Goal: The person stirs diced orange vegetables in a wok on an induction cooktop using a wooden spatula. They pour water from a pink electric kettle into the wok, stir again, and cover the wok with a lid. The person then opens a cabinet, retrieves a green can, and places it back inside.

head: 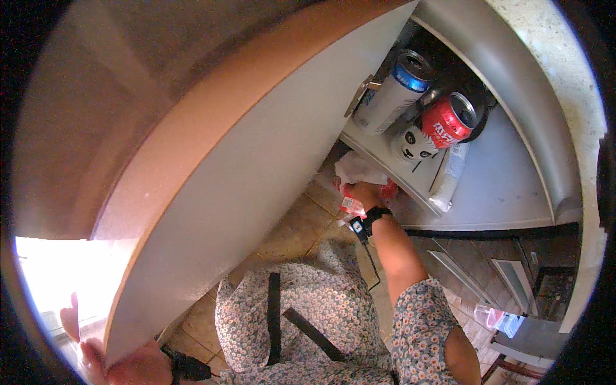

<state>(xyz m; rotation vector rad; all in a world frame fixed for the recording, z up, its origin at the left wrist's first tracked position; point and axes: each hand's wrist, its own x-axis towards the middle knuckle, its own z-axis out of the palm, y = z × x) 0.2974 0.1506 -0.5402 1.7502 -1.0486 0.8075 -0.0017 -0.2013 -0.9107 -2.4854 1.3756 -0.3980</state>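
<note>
At the lower left, my left hand [137, 363] grips the edge of an opened white cabinet door [250, 159], its fingers wrapped around the rim. My right hand [364, 193] reaches into the lower part of the cabinet, below the shelf. It touches a red and white plastic package [352, 206] and crumpled white plastic [358, 168]. The fingertips are hidden there, so a grip cannot be made out. Above, on the white shelf [409, 180], stand a tall white can with a blue band [390, 98] and a red and white can with a panda face [435, 130].
A white wrapped roll [450, 178] lies beside the panda can. A metal hinge [361, 96] joins the door to the cabinet. My patterned clothing [308, 308] fills the lower middle, above floor tiles [293, 226]. Drawers with pale handles [462, 272] are at the right.
</note>
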